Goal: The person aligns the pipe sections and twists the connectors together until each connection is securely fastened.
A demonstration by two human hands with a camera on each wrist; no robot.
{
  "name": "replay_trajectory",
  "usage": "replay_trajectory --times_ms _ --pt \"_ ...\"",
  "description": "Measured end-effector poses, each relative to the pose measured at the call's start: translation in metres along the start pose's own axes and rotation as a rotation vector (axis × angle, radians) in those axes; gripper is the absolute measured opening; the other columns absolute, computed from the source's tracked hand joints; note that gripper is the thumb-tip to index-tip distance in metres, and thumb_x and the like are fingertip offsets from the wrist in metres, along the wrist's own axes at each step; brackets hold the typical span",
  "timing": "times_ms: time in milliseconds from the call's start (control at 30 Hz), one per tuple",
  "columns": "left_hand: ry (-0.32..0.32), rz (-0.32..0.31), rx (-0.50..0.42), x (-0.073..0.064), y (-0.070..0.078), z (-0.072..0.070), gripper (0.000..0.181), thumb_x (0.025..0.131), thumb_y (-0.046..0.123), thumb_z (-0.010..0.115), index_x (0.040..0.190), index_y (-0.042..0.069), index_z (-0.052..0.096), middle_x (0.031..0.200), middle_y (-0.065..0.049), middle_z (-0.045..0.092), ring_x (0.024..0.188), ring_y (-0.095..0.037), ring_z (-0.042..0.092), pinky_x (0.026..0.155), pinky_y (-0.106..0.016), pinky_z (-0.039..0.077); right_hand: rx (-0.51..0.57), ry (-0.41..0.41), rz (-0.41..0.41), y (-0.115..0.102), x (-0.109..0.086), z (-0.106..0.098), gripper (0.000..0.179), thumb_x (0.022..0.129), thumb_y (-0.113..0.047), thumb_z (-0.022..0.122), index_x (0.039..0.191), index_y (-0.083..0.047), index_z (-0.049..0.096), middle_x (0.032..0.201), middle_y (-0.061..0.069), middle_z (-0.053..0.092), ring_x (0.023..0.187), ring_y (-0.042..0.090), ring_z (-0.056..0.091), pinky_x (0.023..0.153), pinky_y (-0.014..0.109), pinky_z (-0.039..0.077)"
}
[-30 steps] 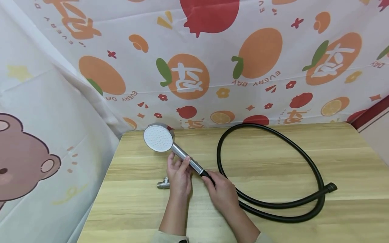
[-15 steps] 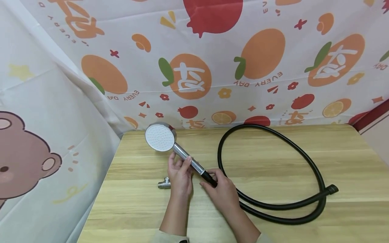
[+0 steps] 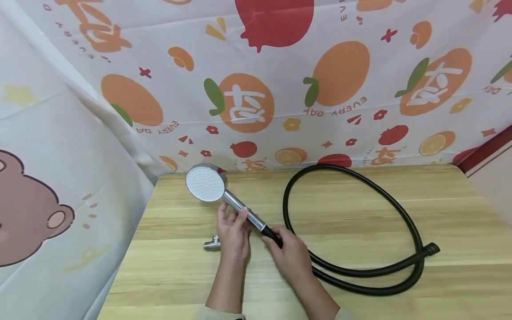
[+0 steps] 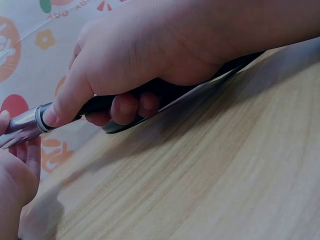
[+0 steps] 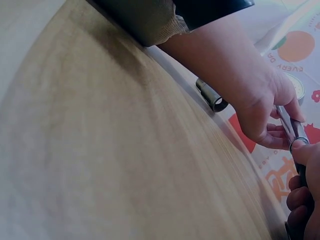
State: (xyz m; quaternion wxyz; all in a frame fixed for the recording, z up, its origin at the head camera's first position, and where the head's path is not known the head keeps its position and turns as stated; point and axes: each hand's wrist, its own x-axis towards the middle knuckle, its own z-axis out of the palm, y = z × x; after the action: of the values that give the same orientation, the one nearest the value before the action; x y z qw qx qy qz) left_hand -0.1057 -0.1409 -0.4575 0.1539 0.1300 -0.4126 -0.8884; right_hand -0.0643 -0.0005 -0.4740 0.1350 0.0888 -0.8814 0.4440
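Observation:
A chrome hand shower (image 3: pixel 205 182) with a white nozzle face is held above the table, its face turned up. My left hand (image 3: pixel 234 238) holds its chrome handle between thumb and fingers. At the handle's lower end, my right hand (image 3: pixel 292 255) grips the black end of a hose (image 3: pixel 360 271). In the left wrist view the right thumb lies at the chrome collar (image 4: pixel 40 119), where black meets chrome. Whether the thread is engaged cannot be seen. A small metal fitting (image 3: pixel 211 244) lies left of my left wrist, partly hidden by it.
The hose loops over the right part of the wooden table (image 3: pixel 168 275), and its loose end (image 3: pixel 432 249) crosses over the loop. Behind the table hangs a fruit-print cloth (image 3: pixel 288 89). Another cloth with a bear print (image 3: pixel 32 213) hangs at the left.
My right fingers loosened on the black end half a second ago and now close round it again. The left hand keeps its hold on the handle. The head view has shifted slightly.

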Motion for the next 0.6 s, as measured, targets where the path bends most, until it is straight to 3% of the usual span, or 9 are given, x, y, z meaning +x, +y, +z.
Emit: replay_trajectory --times_ms 167,367,600 --pt "0.011 0.006 -0.014 0.0006 -0.0006 -0.0002 0.062 0.088 -0.012 0.062 0.14 0.013 0.041 0.085 -0.002 0.061 0.069 -0.012 0.064 0.065 -0.026 0.059 -0.028 -0.003 -0.069 0.003 0.0 0.0014 0.024 0.092 -0.039 0.068 0.105 -0.019 0.071 0.093 -0.008 0.071 0.073 0.006 0.063 0.059 0.024 0.05" --pt "0.001 0.007 -0.025 -0.0017 0.0017 0.0018 0.062 0.086 -0.012 0.064 0.138 0.012 0.041 0.084 -0.003 0.06 0.069 -0.012 0.063 0.064 -0.026 0.058 -0.057 0.022 -0.141 0.0031 -0.0006 0.002 0.025 0.096 -0.036 0.062 0.106 -0.015 0.073 0.095 -0.004 0.072 0.081 0.011 0.068 0.063 0.03 0.056" --pt "-0.014 0.007 -0.026 -0.0026 0.0001 0.0038 0.06 0.087 -0.012 0.064 0.137 0.012 0.041 0.084 -0.003 0.06 0.066 -0.012 0.063 0.063 -0.027 0.058 -0.064 0.002 -0.103 0.0036 0.0001 0.0004 0.028 0.099 -0.038 0.058 0.107 -0.017 0.073 0.097 -0.003 0.074 0.083 0.012 0.07 0.064 0.033 0.057"
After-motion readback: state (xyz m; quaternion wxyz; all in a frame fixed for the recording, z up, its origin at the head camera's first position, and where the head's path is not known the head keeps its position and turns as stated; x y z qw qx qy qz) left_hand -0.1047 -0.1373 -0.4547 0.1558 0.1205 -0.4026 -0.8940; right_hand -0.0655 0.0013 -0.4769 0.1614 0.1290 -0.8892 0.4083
